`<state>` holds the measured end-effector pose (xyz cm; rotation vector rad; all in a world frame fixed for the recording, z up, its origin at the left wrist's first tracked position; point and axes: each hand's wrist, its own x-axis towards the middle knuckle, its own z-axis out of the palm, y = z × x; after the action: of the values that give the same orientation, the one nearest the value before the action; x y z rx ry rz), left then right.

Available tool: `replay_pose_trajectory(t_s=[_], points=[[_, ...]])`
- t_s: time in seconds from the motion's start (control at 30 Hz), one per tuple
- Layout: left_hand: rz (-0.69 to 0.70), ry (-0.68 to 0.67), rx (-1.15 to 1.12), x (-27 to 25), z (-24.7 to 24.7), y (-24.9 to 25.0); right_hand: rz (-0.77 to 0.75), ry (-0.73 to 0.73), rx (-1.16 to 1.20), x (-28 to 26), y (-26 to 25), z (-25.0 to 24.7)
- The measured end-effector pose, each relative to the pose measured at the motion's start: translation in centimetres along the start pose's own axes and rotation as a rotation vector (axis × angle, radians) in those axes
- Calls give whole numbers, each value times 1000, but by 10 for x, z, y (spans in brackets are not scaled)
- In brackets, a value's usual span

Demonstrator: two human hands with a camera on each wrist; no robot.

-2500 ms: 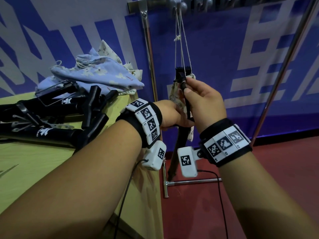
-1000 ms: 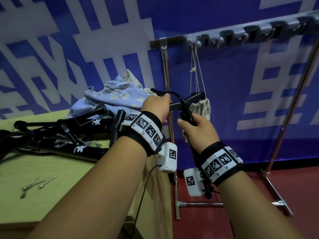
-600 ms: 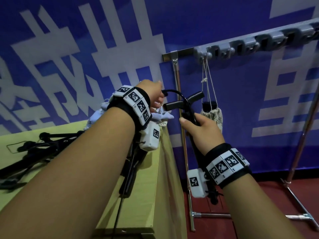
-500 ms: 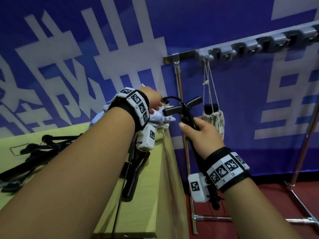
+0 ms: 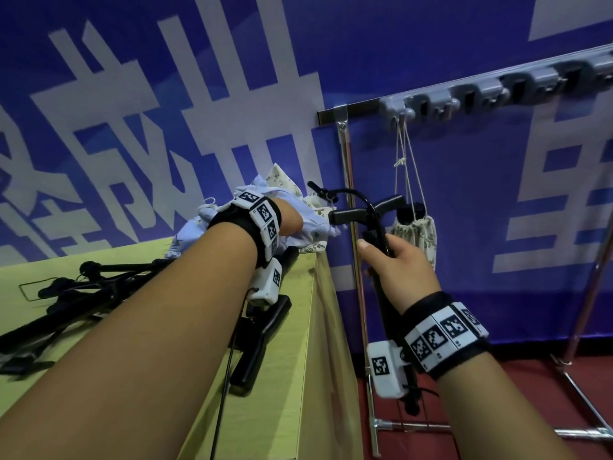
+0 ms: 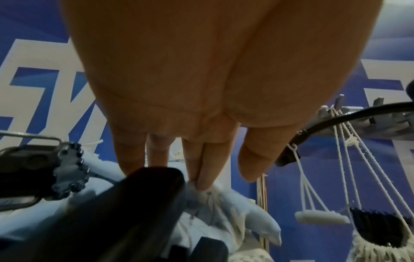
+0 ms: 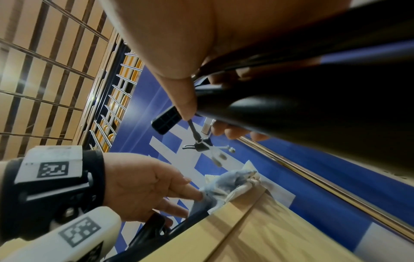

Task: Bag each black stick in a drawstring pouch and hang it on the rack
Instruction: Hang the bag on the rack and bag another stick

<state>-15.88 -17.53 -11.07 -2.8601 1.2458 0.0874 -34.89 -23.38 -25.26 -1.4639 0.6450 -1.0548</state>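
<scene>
My right hand (image 5: 393, 262) grips a black stick (image 5: 373, 214) upright just off the table's right edge. Its T-handle and curved hose stand above my fist. The same stick fills the right wrist view (image 7: 313, 115). My left hand (image 5: 293, 220) reaches over the table's far corner to a pile of pale blue drawstring pouches (image 5: 313, 225). Its straight fingers (image 6: 201, 177) touch the top pouch (image 6: 235, 212), with the thumb held apart. A cream pouch (image 5: 418, 230) with a black stick end showing hangs by its strings from the rack's leftmost hook (image 5: 398, 111).
Several more black sticks (image 5: 99, 293) lie tangled on the yellow table (image 5: 282, 410), one (image 5: 262, 343) by its right edge. The rack rail (image 5: 497, 91) carries several bare hooks to the right. Its left post (image 5: 351, 227) stands against the table; the base bar (image 5: 431, 426) lies on red floor.
My left hand has left the stick's hose and handle and moved left and down onto the pouch pile. My right hand keeps its hold on the upright stick.
</scene>
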Motion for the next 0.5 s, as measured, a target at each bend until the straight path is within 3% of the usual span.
replay_pose_trajectory(t_s=[0.1, 0.23, 0.3, 0.5], points=[[13, 133, -187, 0, -7, -3, -11, 16, -18, -1, -1, -2], [90, 462, -539, -11, -25, 4, -16, 39, 17, -3, -7, -6], [201, 624, -630, -19, -34, 9, -17, 81, 35, -2, -10, -8], [449, 724, -1011, -32, -50, 33, 15, 139, 198, -1, -15, -11]])
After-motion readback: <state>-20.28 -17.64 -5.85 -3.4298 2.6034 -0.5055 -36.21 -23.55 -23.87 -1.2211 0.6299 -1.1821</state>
